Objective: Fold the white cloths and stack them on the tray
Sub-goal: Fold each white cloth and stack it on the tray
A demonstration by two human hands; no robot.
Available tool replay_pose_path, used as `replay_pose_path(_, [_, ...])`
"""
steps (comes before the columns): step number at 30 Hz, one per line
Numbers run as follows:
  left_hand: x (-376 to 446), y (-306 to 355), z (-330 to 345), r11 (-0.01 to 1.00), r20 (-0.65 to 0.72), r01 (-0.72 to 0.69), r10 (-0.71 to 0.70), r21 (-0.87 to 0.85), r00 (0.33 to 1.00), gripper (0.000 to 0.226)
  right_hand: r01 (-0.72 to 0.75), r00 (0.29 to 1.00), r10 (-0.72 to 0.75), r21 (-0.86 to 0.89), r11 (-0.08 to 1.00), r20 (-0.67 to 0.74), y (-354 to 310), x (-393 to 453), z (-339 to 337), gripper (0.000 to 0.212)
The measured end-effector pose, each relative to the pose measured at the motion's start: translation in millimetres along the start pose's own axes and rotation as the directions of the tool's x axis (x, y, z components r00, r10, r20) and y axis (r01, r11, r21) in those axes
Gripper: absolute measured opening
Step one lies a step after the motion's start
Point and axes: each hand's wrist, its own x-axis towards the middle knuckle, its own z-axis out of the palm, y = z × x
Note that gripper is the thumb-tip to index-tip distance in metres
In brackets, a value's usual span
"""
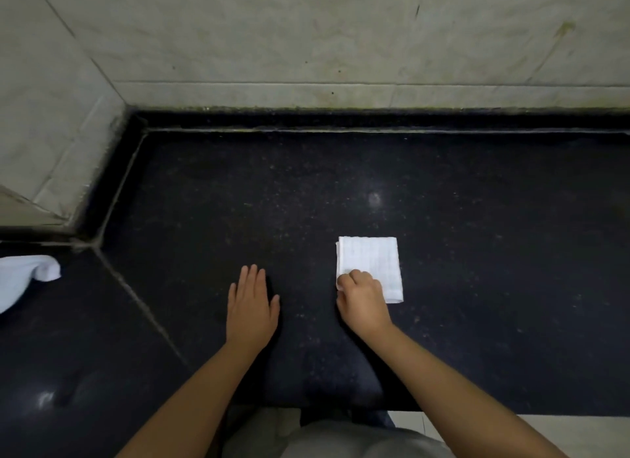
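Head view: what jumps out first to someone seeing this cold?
The small folded white square cloth on the dark speckled stone counter, right of centre, with the right hand curled on its near-left corner. The left hand lies flat and open on bare counter beside it. At the far left edge sits a bunched, unfolded white cloth; no tray is in view.

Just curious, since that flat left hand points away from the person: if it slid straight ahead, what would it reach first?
Probably nothing but bare black counter until the raised back edge below the tiled wall. The left hand points away from both cloths.
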Motion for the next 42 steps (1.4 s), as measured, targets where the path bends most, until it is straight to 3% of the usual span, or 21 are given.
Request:
replay_pose_path(3, [2.2,7.3,7.2,0.996,-0.025,-0.083,0.083,-0.02,0.996,0.053,0.112,0.993,-0.112,-0.013,0.994,0.024,11.4,-3.1,-9.8,0.017])
replay_pose_path(5, [5.3,17.3,12.6,0.984,-0.057,-0.169,0.165,-0.059,0.985,0.051,0.141,0.99,-0.141,-0.065,0.988,0.004,25.8,-9.6,-19.4,0.029])
replay_pose_path(10, [14.6,51.6,23.3,0.907,-0.064,-0.416,0.413,-0.061,0.909,0.043,0.003,0.998,0.013,-0.254,0.967,0.062,62.7,-29.4,-34.8,0.053])
replay_pose_path(15, [15.3,85.0,33.4,0.797,0.029,-0.597,0.597,0.089,0.802,0.045,0.028,0.992,-0.01,-0.146,0.989,0.126,71.7,-22.6,-36.2,0.024])
replay_pose_path(17, [14.6,95.3,37.8,0.773,0.102,-0.618,0.61,0.141,0.786,0.052,-0.015,0.984,0.027,-0.071,0.997,0.178,69.7,-18.5,-44.6,0.017])
replay_pose_path(20, [16.9,110.0,39.8,0.746,0.087,-0.647,0.643,0.158,0.761,0.041,-0.123,0.973,0.114,0.034,0.992,0.203,71.5,-21.1,-61.2,0.021])
replay_pose_path(23, [12.8,130.3,38.9,0.646,0.046,-0.726,0.739,0.237,0.672,0.008,-0.228,0.96,0.203,0.119,0.966,0.195,77.6,-38.3,-87.9,0.025])
replay_pose_path(25, [0.8,153.5,43.7,0.586,0.044,-0.776,0.791,0.233,0.61,0.018,-0.289,0.945,0.263,0.122,0.949,0.195,92.7,-60.2,-108.4,0.026])
replay_pose_path(30, [-47.0,256.3,55.9,0.505,-0.005,-0.852,0.861,0.138,0.509,0.026,-0.469,0.883,0.444,0.233,0.852,0.151,159.5,-133.3,-176.3,0.022])
replay_pose_path(33, [-88.4,327.2,67.6,0.421,0.052,-0.893,0.9,0.157,0.434,0.042,-0.544,0.836,0.528,0.359,0.759,0.149,209.5,-186.2,-220.3,0.017])
replay_pose_path(37, [-133.4,421.2,87.4,0.338,0.079,-0.928,0.932,0.154,0.353,0.026,-0.594,0.787,0.606,0.409,0.693,0.118,281.8,-262.6,-268.0,0.021])
replay_pose_path(40, [-159.7,491.4,92.0,0.24,0.146,-0.966,0.957,0.095,0.252,0.045,-0.596,0.765,0.641,0.45,0.665,0.067,332.0,-315.1,-303.9,0.021])
replay_pose_path(42, [-170.9,539.0,90.1,0.222,0.19,-0.974,0.955,0.054,0.228,0.069,-0.573,0.758,0.652,0.485,0.661,0.008,360.2,-342.5,-328.5,0.019])
